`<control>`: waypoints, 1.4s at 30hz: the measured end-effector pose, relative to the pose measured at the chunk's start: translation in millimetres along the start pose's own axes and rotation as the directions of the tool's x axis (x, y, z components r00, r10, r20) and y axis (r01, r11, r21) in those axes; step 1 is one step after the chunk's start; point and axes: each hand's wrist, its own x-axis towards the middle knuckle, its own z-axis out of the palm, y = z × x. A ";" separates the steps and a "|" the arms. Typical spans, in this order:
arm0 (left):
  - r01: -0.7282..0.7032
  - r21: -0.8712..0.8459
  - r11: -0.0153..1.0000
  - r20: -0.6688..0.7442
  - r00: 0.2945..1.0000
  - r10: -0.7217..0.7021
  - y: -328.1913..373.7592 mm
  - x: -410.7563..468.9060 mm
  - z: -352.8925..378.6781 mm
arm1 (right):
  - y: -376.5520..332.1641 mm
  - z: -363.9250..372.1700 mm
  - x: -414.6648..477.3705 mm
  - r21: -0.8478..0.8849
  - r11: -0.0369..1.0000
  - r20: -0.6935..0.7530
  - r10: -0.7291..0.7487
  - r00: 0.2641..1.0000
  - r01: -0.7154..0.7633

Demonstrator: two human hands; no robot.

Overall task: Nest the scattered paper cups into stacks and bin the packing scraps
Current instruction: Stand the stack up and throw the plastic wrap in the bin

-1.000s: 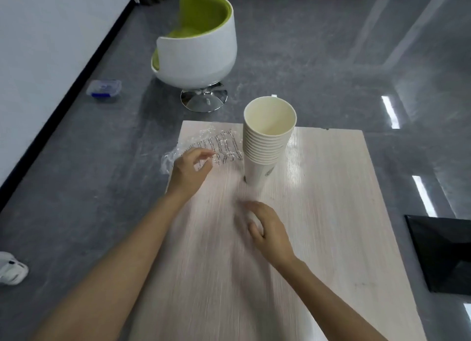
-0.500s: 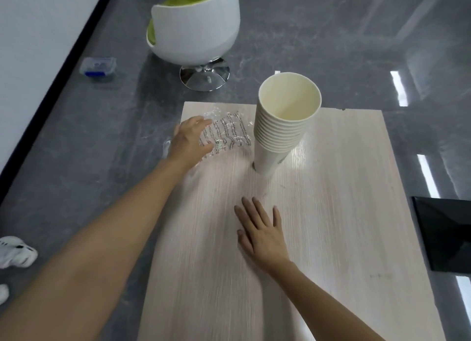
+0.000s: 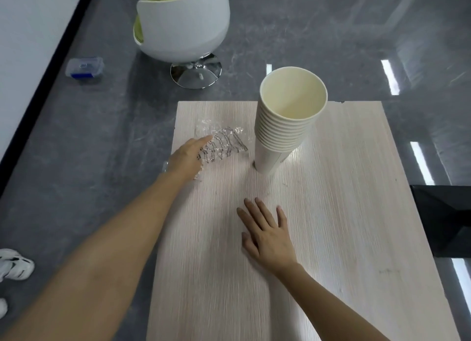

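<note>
A tall stack of nested cream paper cups point(image 3: 285, 126) stands upright near the far edge of the pale wooden table point(image 3: 344, 213). Left of it lies a crumpled clear plastic wrapper point(image 3: 224, 144) with printed text, near the table's far left corner. My left hand point(image 3: 187, 158) lies on the wrapper's left part with fingers stretched out flat. My right hand point(image 3: 267, 232) rests palm down on the table with fingers spread, nearer to me than the cups and holding nothing.
A white and green tub chair point(image 3: 182, 22) on a chrome foot stands on the grey floor beyond the table. A small clear box with a blue base point(image 3: 85, 66) lies by the wall. A black bin point(image 3: 443, 218) sits right of the table. White shoes point(image 3: 14, 264) lie at the left.
My left hand went from pinching the wrapper's edge to lying flat on it. My right hand uncurled and spread flat on the table. The view shifted closer and forward.
</note>
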 end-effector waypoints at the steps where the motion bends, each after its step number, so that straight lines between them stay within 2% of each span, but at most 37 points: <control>1: -0.012 -0.018 1.000 -0.012 1.000 0.012 -2.0 -2.8 0.1 | 0.2 0.0 0.2 -0.004 1.000 0.003 0.003 1.000 -0.003; 7: -0.033 -0.142 0.989 -0.179 0.984 0.007 -5.6 -28.3 0.5 | -3.8 -6.2 0.7 0.021 1.000 0.025 0.006 1.000 -0.006; 11: -0.013 -0.225 0.974 -0.159 0.987 -0.024 -9.4 -51.2 5.7 | -9.1 -17.5 1.8 0.192 0.981 -0.021 0.043 0.999 -0.038; 15: -0.011 -0.269 0.963 -0.169 0.985 -0.036 -4.6 -76.7 10.1 | -10.4 -42.2 -21.8 0.453 0.889 -0.208 0.183 0.961 -0.071; 22: -0.083 -0.293 0.953 -0.119 0.992 0.050 62.0 -125.0 11.9 | 16.1 -85.5 -98.6 0.613 0.775 -0.327 0.426 0.844 -0.153; 27: -0.187 -0.335 0.923 -0.029 0.982 0.188 154.2 -156.9 45.2 | 50.5 -113.6 -183.3 0.665 0.730 -0.409 0.535 0.740 -0.160; 34: -0.331 -0.430 0.840 0.057 0.918 0.392 312.2 -223.4 124.2 | 110.8 -150.9 -342.5 0.707 0.678 -0.497 0.680 0.539 -0.204; 40: -0.485 -0.445 0.753 0.145 0.791 0.595 442.5 -286.8 207.2 | 161.8 -171.8 -469.8 0.719 0.643 -0.535 0.754 0.380 -0.265; 42: -0.535 -0.458 0.710 0.206 0.713 0.670 492.8 -313.3 242.9 | 174.6 -175.4 -523.3 0.733 0.614 -0.552 0.789 0.271 -0.295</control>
